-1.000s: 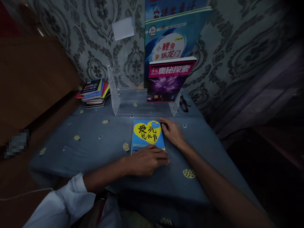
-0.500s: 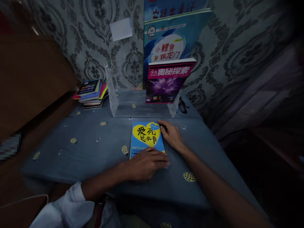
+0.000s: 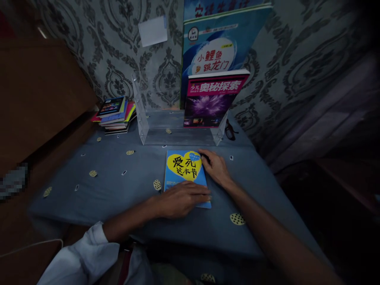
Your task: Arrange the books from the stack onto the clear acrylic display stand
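Note:
A blue book [image 3: 185,168] with a yellow heart and black characters lies flat on the cloth-covered table [image 3: 113,198]. My left hand [image 3: 181,198] rests across its lower part, palm down, the fingers extended to the right and covering the lower cover. At the book's upper right corner is my right hand [image 3: 216,168], its fingers bent against the right edge; whether they pinch the edge is hard to make out.
Behind the book stands a clear acrylic rack [image 3: 178,137], holding a magenta book [image 3: 208,101] and a teal book [image 3: 225,39] on its right side. Glasses [image 3: 230,131] lie right of it. A book stack [image 3: 114,114] sits back left.
My left hand has slid slightly up the book, and more of the book's lower right corner shows. My right hand stays at the upper right corner. The view has shifted a little.

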Demonstrator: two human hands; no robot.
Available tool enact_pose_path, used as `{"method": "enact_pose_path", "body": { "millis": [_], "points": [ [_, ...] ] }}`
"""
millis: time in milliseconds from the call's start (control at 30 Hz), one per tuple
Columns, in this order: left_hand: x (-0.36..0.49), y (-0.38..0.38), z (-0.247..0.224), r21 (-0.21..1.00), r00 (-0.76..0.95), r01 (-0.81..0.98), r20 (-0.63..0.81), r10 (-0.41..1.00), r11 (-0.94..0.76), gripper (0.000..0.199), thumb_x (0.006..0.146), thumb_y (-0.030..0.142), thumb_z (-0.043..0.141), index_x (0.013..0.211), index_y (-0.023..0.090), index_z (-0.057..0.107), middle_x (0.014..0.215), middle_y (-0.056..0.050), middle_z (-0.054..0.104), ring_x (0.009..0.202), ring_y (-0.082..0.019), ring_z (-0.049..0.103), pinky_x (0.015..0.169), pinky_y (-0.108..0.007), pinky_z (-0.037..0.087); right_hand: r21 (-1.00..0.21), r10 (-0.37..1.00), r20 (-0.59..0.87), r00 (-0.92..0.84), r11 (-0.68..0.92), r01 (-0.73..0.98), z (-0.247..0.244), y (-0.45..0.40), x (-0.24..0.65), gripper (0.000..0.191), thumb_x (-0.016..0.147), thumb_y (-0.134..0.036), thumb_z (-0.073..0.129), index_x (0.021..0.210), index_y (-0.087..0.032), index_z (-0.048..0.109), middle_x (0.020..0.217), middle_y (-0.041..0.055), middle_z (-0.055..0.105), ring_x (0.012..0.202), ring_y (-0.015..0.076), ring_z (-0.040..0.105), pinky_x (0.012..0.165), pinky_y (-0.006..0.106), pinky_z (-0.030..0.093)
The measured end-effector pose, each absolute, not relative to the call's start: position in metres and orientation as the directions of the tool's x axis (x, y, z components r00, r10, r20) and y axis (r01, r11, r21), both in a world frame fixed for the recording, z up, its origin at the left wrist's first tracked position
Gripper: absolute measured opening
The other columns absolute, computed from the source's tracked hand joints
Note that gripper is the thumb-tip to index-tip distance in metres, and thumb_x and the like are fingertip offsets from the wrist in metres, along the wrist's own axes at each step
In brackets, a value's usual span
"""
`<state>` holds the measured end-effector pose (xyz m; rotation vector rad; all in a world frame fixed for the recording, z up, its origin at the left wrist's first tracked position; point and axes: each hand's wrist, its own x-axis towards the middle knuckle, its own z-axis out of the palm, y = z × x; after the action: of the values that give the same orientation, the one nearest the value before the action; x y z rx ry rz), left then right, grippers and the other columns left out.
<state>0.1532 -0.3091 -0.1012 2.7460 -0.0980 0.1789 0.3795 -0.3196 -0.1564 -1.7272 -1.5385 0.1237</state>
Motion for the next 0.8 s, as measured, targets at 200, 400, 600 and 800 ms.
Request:
{"method": "enact_pose_path", "body": {
  "millis": [200,400,600,800],
  "points": [
    [0.148,-0.277,-0.113,0.389,0.970,-0.004,0.225,0.091,-0.921,0.035,0.104,0.021,0.041,0.136,0.022,0.056,0.144,-0.007,0.058,0.135,-0.019,0.053,0.115,-0.040,0.041,-0.592,0.868,0.444,0.221,0.100,0.800,-0.157,-0.318,0.379,0.039,0.091,-0.023,0.045,0.121,-0.019,0.069,0.116,0.0102,0.074,0.109,0.0282,0.067,0.097,0.046,0.053],
    [0.139,-0.220,-0.131,0.391,0.919,0.063,0.335,0.206,-0.918,0.039,0.102,0.021,0.039,0.137,0.021,0.056,0.143,-0.010,0.058,0.136,-0.022,0.052,0.115,-0.044,0.042,-0.589,0.878,0.430,0.209,0.098,0.802,-0.156,-0.319,0.378,0.038,0.090,-0.021,0.045,0.118,-0.018,0.070,0.120,0.0109,0.073,0.114,0.0282,0.066,0.102,0.046,0.051],
    [0.128,-0.188,-0.145,0.437,0.832,0.207,0.391,0.392,-0.875,0.038,0.104,0.031,0.040,0.134,0.020,0.059,0.139,-0.011,0.062,0.131,-0.023,0.057,0.113,-0.046,0.044,-0.559,0.887,0.430,0.170,0.113,0.822,-0.153,-0.320,0.378,0.038,0.092,-0.023,0.045,0.120,-0.017,0.070,0.124,0.0125,0.071,0.119,0.0290,0.063,0.103,0.048,0.049],
    [0.125,-0.184,-0.148,0.459,0.806,0.235,0.401,0.436,-0.857,0.036,0.103,0.031,0.042,0.131,0.018,0.061,0.137,-0.012,0.063,0.130,-0.023,0.058,0.113,-0.046,0.044,-0.409,0.901,0.422,0.095,0.096,0.907,-0.150,-0.321,0.377,0.038,0.097,-0.028,0.042,0.121,-0.015,0.069,0.127,0.0148,0.070,0.122,0.0300,0.061,0.105,0.051,0.046]
  ]
}}
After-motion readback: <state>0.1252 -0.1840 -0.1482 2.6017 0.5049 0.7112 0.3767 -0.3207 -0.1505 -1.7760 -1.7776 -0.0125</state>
